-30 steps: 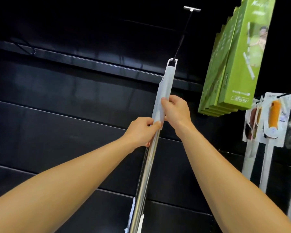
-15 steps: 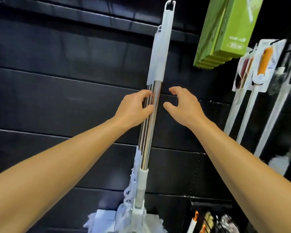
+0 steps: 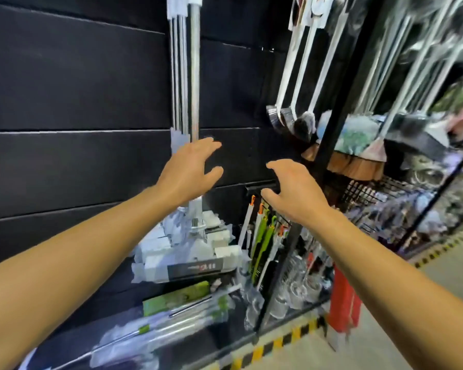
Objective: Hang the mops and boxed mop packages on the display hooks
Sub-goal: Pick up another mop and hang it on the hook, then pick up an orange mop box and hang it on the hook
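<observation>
From the head view, we see our two bare arms reaching toward a black slatted display wall. Our left hand [image 3: 190, 170] is spread, fingers fanned and holding nothing, just in front of the hanging mop [image 3: 194, 76], whose shiny metal pole runs straight up out of the frame; its hook is out of view. Whether the hand touches the pole we cannot tell. Our right hand [image 3: 292, 188] is loosely curled with palm down, also empty, near a dark bar on the wall. The mop's white head [image 3: 195, 249] sits low, wrapped in pale packaging, above a shelf [image 3: 198, 343] where a green boxed mop package [image 3: 175, 296] and more bagged mops [image 3: 155, 327] lie flat. To the right hang white-handled brushes [image 3: 292, 84], blurred.

We judge the lying mops to be long, stiff and light along the pole but bottom-heavy at the head, so they would likely swing if held at one end. The plastic wrap looks slippery; a firmer hold would be on the pole, one hand near the top loop, the other lower down. The box seems rigid and light, best taken by its long edges.
</observation>
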`<action>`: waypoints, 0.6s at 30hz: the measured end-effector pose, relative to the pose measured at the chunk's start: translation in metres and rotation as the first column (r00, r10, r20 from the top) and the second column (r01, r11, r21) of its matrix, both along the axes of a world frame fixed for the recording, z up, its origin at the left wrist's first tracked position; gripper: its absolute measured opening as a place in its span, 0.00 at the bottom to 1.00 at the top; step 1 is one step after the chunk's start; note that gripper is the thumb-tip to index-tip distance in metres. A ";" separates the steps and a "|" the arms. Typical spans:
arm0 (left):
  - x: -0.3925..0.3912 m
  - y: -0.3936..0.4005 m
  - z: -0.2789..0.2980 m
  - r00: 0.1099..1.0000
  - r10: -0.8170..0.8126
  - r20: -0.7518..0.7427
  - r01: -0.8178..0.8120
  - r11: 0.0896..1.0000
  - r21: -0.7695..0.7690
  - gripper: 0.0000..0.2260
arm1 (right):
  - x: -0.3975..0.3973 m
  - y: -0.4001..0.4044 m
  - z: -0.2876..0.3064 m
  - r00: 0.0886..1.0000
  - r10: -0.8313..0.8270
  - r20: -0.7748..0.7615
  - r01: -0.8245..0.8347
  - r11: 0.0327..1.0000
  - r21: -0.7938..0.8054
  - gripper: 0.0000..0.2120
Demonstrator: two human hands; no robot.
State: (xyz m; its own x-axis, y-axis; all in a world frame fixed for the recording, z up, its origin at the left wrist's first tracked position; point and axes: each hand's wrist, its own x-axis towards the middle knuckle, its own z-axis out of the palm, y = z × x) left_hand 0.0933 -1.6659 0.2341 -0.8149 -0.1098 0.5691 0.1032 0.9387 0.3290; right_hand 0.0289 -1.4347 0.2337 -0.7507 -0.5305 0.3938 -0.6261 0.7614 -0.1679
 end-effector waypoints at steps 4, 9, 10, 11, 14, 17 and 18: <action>0.023 0.050 -0.049 0.986 -0.126 0.105 0.127 0.992 -0.008 0.26 | 0.050 0.056 -0.037 0.997 -0.075 0.018 0.072 0.992 0.102 0.27; 0.041 0.124 -0.098 0.947 -0.247 0.205 0.254 0.967 -0.007 0.28 | 0.092 0.126 -0.076 0.984 -0.169 0.064 0.155 0.971 0.184 0.27; 0.043 0.140 -0.107 0.935 -0.272 0.227 0.283 0.959 -0.020 0.28 | 0.097 0.140 -0.084 0.980 -0.185 0.074 0.168 0.966 0.195 0.28; 0.045 0.156 -0.115 0.921 -0.294 0.256 0.314 0.948 -0.041 0.28 | 0.102 0.154 -0.092 0.975 -0.205 0.086 0.184 0.961 0.205 0.28; 0.047 0.203 -0.140 0.880 -0.341 0.331 0.393 0.914 -0.103 0.29 | 0.111 0.200 -0.116 0.954 -0.278 0.114 0.243 0.937 0.250 0.30; 0.048 0.252 -0.160 0.846 -0.367 0.386 0.439 0.891 -0.115 0.29 | 0.117 0.251 -0.138 0.930 -0.332 0.155 0.283 0.920 0.272 0.30; 0.047 0.269 -0.165 0.840 -0.373 0.394 0.447 0.887 -0.114 0.29 | 0.117 0.269 -0.143 0.925 -0.342 0.164 0.289 0.916 0.279 0.30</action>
State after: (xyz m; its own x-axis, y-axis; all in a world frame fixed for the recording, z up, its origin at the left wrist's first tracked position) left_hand 0.1405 -1.3965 0.0690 -0.9084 0.3614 0.2103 0.4057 0.8838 0.2333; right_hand 0.1458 -1.1655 0.0905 -0.9445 -0.3125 0.1016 -0.3185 0.9467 -0.0486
